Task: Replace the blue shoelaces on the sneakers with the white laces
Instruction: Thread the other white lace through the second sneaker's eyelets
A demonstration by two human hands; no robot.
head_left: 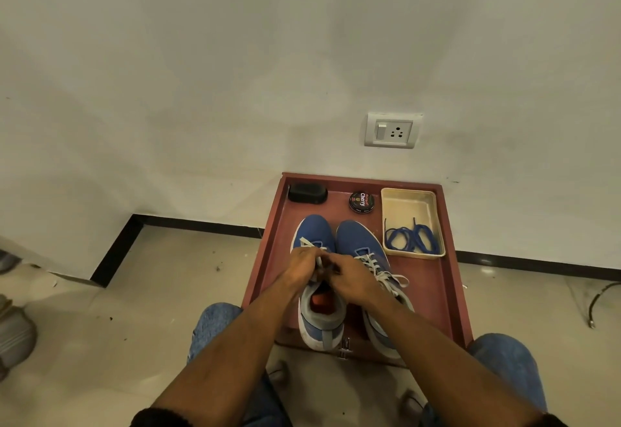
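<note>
Two blue sneakers stand side by side on a reddish-brown tray-like table (447,295). The right sneaker (361,237) carries a white lace (379,270) threaded and tied. Over the tongue of the left sneaker (314,228), both hands meet on its white lace (307,243). My left hand (302,267) pinches a strand of that lace, and my right hand (349,279) grips the lace close beside it. The blue laces (411,238) lie coiled in a cream tray (408,200) at the back right.
A round tin of shoe polish (362,202) and a black brush (307,193) sit at the back of the table. A wall with a socket (391,131) rises right behind. My knees in jeans flank the table's front edge. A cable (601,299) lies on the floor at right.
</note>
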